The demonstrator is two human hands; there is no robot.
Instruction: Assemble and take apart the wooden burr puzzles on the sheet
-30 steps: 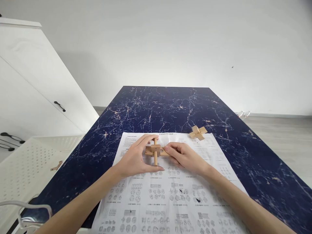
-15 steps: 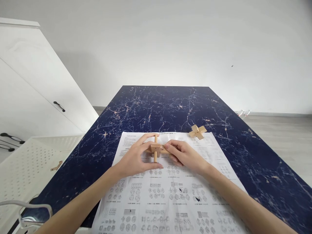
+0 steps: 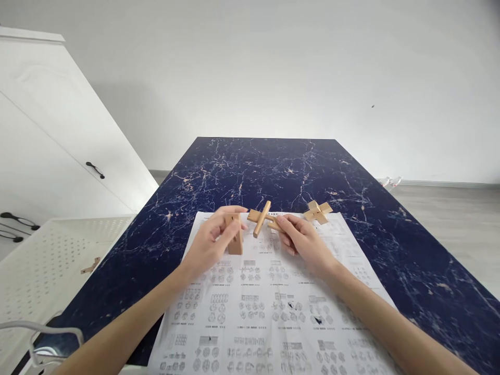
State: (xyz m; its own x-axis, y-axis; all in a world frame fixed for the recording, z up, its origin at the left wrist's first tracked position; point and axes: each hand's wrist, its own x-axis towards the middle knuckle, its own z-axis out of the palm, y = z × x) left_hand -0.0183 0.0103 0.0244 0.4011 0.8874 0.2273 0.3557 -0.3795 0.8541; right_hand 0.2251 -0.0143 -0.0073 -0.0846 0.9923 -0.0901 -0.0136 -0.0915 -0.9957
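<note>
My left hand (image 3: pixel 213 234) grips a slotted wooden puzzle block (image 3: pixel 236 242) between thumb and fingers, its long side standing roughly upright over the printed sheet. To the right of it, my right hand (image 3: pixel 302 237) pinches the end of a flat wooden puzzle piece (image 3: pixel 272 224). A rounded wooden rod (image 3: pixel 262 219) lies crosswise through or on that piece, so the two form a cross; how they join I cannot tell. The block and the cross are apart. Beneath both hands spreads a large instruction sheet (image 3: pixel 250 312) with rows of small puzzle drawings.
An assembled wooden burr puzzle (image 3: pixel 317 212) rests at the sheet's top right edge. The dark blue marbled table (image 3: pixel 253 166) reaches toward a wall. At left are a cream perforated basket (image 3: pixel 35 265) with a wooden piece (image 3: pixel 90 266) in it, a white cable (image 3: pixel 47 328) and a white cabinet (image 3: pixel 50 120).
The flat piece and rod have come out of the block as my hands parted. The block moved left and turned upright in my left hand; the cross tilted in my right.
</note>
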